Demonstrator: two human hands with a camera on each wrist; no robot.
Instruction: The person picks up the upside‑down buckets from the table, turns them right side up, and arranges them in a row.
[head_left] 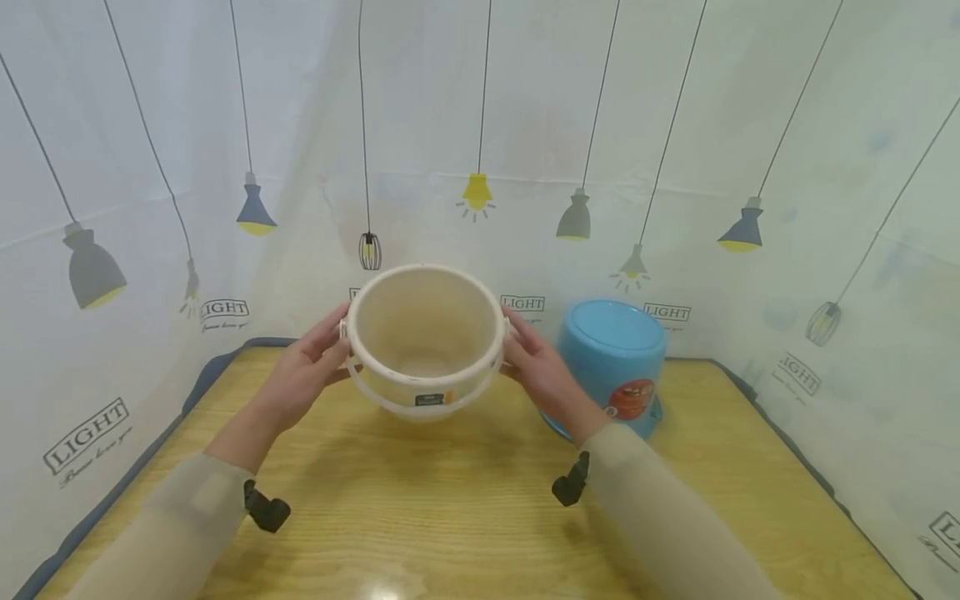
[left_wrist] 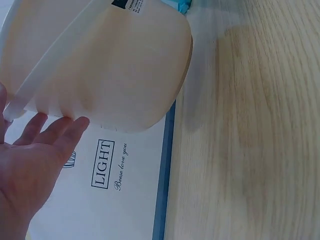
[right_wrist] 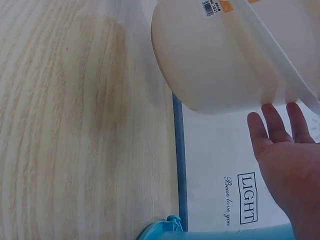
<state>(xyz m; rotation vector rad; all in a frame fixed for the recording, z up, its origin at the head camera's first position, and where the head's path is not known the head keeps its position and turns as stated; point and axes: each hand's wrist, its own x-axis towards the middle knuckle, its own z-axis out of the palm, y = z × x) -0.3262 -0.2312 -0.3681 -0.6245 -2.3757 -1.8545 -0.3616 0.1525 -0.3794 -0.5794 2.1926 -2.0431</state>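
Over the wooden desk, the cream bucket is held up at twelve o'clock from me, its mouth tilted my way, and the blue bucket stands upside down at one o'clock. My left grip has hold of the cream bucket's side at its nine o'clock and my right grip at its three, each partly closed against it; at its six sits a small label.
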